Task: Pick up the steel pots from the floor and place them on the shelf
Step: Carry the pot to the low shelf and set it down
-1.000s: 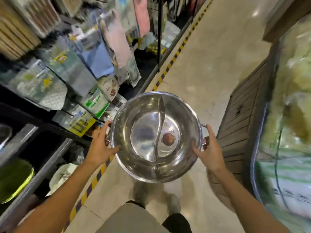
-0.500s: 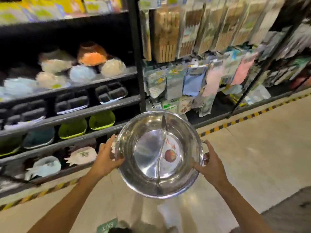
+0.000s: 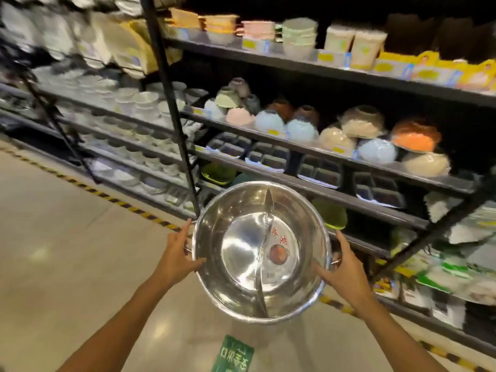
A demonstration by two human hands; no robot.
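Note:
A round steel pot [image 3: 241,253] with a curved divider down its middle and a round sticker inside is held in the air at waist height, in front of the dark shelf unit [image 3: 308,181]. My left hand [image 3: 177,251] grips its left rim and handle. My right hand [image 3: 343,267] grips the right rim and handle. The pot's inside faces the camera, tilted slightly. No other pots are visible on the floor.
The shelves hold stacked bowls [image 3: 295,127] in several colours, black divided trays [image 3: 271,157] and white dishes [image 3: 139,100] to the left. A black upright post [image 3: 171,108] divides the units. Yellow-black tape [image 3: 112,200] and a green sticker [image 3: 233,355] mark the beige floor.
The view has swung left along the aisle from hanging cloths to the bowl shelves. The pot stays held in both hands with the same grip.

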